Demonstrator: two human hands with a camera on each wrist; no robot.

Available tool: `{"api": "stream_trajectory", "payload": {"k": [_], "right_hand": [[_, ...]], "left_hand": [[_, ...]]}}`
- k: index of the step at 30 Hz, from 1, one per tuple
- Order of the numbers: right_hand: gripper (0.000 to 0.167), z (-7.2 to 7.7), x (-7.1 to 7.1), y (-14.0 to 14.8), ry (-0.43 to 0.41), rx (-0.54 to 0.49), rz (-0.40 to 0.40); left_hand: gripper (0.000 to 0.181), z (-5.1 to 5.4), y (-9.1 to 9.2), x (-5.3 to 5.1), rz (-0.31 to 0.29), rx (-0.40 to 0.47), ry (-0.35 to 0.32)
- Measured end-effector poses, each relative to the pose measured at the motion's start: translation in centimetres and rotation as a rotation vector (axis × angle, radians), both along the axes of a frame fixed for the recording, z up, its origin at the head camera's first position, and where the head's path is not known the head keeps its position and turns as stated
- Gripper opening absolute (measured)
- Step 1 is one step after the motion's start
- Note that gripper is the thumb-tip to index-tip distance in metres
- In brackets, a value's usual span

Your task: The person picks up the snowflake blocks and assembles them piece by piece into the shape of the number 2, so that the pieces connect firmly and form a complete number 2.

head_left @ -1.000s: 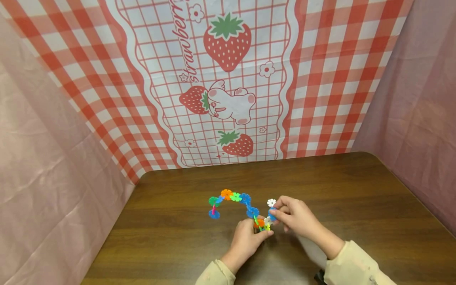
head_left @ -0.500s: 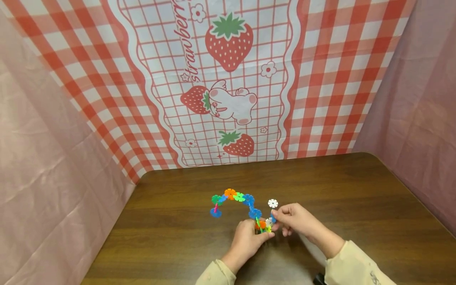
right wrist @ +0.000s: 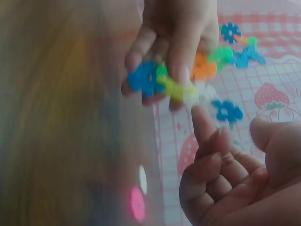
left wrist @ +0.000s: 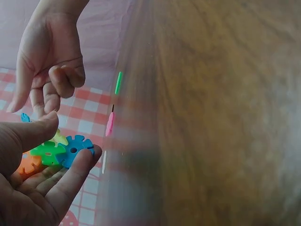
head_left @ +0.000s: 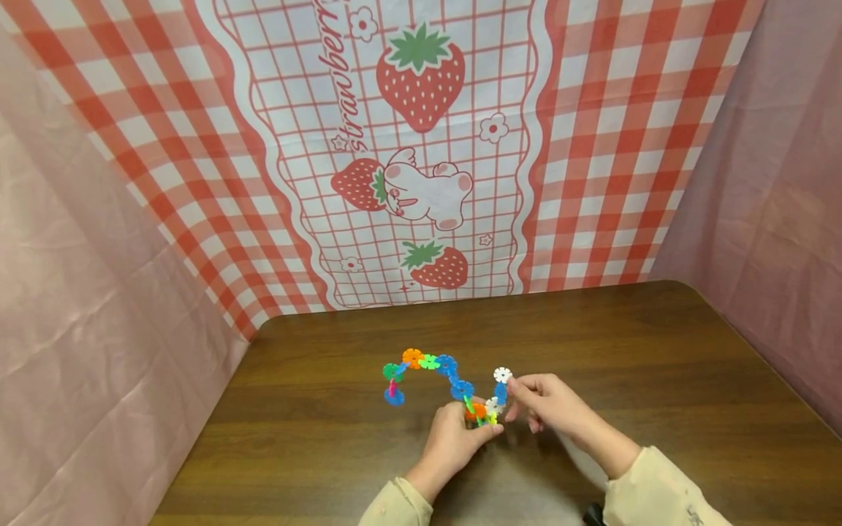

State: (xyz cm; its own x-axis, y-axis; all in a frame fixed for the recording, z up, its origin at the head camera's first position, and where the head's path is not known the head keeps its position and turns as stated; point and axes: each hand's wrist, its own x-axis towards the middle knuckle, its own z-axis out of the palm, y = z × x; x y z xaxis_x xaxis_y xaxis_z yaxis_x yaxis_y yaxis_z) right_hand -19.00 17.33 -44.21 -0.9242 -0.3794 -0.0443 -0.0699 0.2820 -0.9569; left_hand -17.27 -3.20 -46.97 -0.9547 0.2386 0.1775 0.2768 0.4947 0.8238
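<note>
Coloured notched discs form a curved chain, with a blue disc [head_left: 463, 389] mid-way and a white disc [head_left: 503, 375] at its upper right end. My left hand [head_left: 454, 440] grips the chain near its orange, white and yellow discs; in the left wrist view, a blue disc [left wrist: 74, 150] lies by its fingertips. Just right of the white-ended part is my right hand [head_left: 559, 409], some fingers loosely curled. In the right wrist view, its thumb and index finger [right wrist: 203, 123] stand apart beside a blue disc [right wrist: 228, 111], with no grip visible; fingertip contact is unclear.
A pink disc [left wrist: 110, 123], a green disc [left wrist: 118, 83] and a white piece [left wrist: 104, 162] lie loose on the wooden table [head_left: 316, 453]. Beside the right sleeve sits a dark object [head_left: 593, 514]. Checked strawberry cloth [head_left: 605, 146] hangs behind.
The right fingers have come off the blue disc below the white end disc, which now shows uncovered. The chain shifted slightly right, then back left, while the left hand kept its grip.
</note>
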Motion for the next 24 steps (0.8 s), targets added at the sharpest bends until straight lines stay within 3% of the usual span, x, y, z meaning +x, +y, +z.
{"api": "stream_trajectory", "payload": {"k": [2,6,9,16,24], "right_hand": [[0.038,0.0,-0.1,0.5,0.074,0.057,-0.03],[0.02,-0.1,-0.4,1.8,0.273,0.272,-0.134],[0.008,-0.3,-0.6,2.8,0.356,0.422,-0.204],[0.009,-0.9,-0.5,4.9,0.364,0.606,-0.237],[0.017,-1.3,-0.4,5.9,0.289,0.692,-0.263]], "left_hand": [[0.029,-0.1,-0.1,0.0,0.01,0.002,0.005],[0.029,-0.1,-0.2,-0.2,0.022,0.016,-0.003],[0.03,0.0,-0.3,-0.2,0.026,0.03,-0.016],[0.031,0.2,-0.5,-0.4,0.044,0.035,-0.036],[0.031,0.2,-0.5,-0.5,0.044,0.049,-0.051]]}}
